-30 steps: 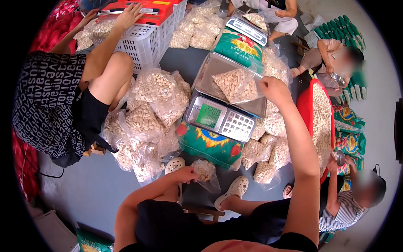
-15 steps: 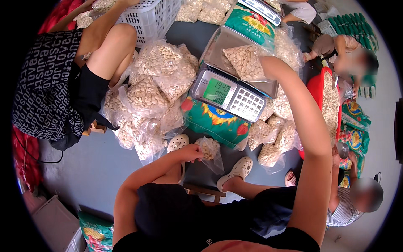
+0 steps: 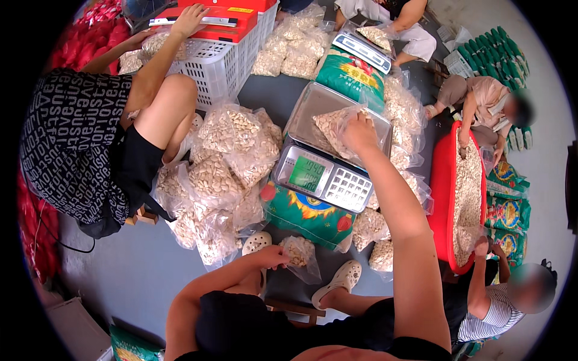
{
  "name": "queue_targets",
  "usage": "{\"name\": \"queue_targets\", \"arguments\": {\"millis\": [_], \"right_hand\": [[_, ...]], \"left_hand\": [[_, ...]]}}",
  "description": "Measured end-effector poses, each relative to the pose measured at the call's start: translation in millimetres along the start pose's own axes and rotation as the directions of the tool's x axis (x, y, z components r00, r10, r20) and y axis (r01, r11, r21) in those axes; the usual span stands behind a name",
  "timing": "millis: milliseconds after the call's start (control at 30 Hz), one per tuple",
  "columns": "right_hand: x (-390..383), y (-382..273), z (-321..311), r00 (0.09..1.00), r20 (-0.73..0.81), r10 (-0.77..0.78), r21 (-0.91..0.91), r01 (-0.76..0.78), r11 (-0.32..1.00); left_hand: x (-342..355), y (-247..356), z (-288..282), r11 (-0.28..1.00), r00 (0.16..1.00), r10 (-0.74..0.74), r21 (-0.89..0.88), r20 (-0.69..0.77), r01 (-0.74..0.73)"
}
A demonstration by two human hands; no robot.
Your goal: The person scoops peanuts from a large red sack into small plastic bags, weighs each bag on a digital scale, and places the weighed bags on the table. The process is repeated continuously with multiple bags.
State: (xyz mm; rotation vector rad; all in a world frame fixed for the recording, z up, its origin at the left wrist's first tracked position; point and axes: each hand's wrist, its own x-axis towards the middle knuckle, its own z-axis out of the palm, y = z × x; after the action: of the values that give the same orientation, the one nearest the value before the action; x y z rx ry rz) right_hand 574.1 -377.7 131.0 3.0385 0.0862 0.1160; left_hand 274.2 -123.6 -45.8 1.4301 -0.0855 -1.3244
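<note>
My right hand [image 3: 360,133] is closed on the gathered plastic of a clear bag of pale, flat beans or seeds [image 3: 328,127]. That bag rests on the metal pan [image 3: 304,114] of a digital scale, whose green display [image 3: 308,174] is lit. Low in front of me, my left hand [image 3: 274,257] has its fingers pinched together at the edge of a smaller clear bag [image 3: 299,251] with similar contents. The fingertips are partly hidden. The scale stands on a green printed sack [image 3: 310,219].
Filled bags [image 3: 217,174] are heaped left of the scale, with more [image 3: 403,123] at its right. A person [image 3: 78,144] sits left beside a white crate [image 3: 211,66] bearing a red sealing machine [image 3: 241,21]. Other people work around a red tub [image 3: 442,198] and a second scale [image 3: 361,51].
My right hand has shifted from the bag's right end to the plastic gathered above it. The bag stays on the pan. The view has tilted up, bringing the red machine into sight.
</note>
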Motion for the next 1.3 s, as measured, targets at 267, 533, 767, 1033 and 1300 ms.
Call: {"name": "queue_targets", "arguments": {"millis": [267,533,767,1033,1300], "right_hand": [[-23.0,-17.4,-37.8,0.998,0.043,0.049,0.054,-0.051,0.997],[-0.9,8.1,-18.3,0.997,0.04,0.064,0.166,-0.07,0.984],[17.0,38.7,-25.1,0.981,-0.101,0.163,0.515,-0.088,0.853],[-73.6,33.1,-110.1,0.935,0.35,0.056,0.926,-0.337,-0.17],[-249.5,-57.8,-9.1,0.606,0.711,-0.357,0.571,-0.793,-0.211]], "left_hand": [[-9.2,20.2,5.1,0.999,1.0,-0.021,0.037,-0.019,0.021],[1.3,4.8,5.4,0.999,0.999,0.034,0.004,-0.014,-0.034],[1.9,8.5,6.6,0.999,0.999,0.037,0.024,0.002,-0.037],[1.8,8.9,2.9,0.997,0.997,0.07,0.013,0.029,-0.071],[-16.5,22.6,2.1,0.985,1.0,-0.005,-0.173,-0.006,0.004]]}}
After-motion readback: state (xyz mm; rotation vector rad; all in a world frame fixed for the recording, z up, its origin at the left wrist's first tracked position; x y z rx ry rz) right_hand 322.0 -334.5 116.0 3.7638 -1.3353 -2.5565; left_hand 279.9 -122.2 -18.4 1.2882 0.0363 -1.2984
